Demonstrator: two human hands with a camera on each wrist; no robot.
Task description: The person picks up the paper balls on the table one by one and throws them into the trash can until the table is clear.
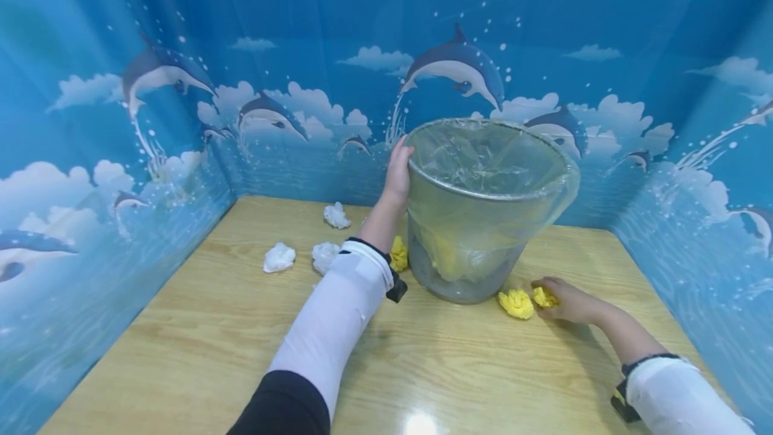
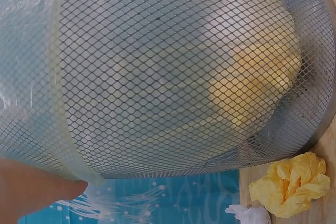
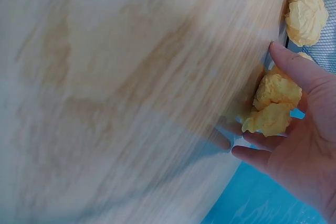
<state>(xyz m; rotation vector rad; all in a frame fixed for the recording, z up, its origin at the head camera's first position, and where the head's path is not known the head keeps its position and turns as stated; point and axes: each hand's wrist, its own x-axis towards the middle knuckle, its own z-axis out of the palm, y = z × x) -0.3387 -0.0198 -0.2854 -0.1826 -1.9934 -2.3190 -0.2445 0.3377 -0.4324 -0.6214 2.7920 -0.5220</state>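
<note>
A mesh wastebasket (image 1: 465, 240), lined with a translucent plastic bag (image 1: 483, 160), stands on the wooden table. Its left rim is gripped by my left hand (image 1: 399, 170); only a fingertip (image 2: 68, 187) of it shows in the left wrist view. Through the mesh, yellow crumpled paper (image 2: 252, 80) and something pale appear inside. Right of the basket, my right hand (image 1: 570, 301) reaches around a yellow crumpled paper ball (image 3: 274, 100), thumb and fingers extended on either side of it. Another yellow paper ball (image 1: 516, 303) lies between that hand and the basket's base.
Several white crumpled paper balls (image 1: 279, 258) lie on the table (image 1: 199, 314) at the left. A further yellow ball (image 1: 398, 254) sits against the basket's left side, partly behind my left wrist. Blue dolphin-print curtains (image 1: 338, 12) enclose the table's back and sides.
</note>
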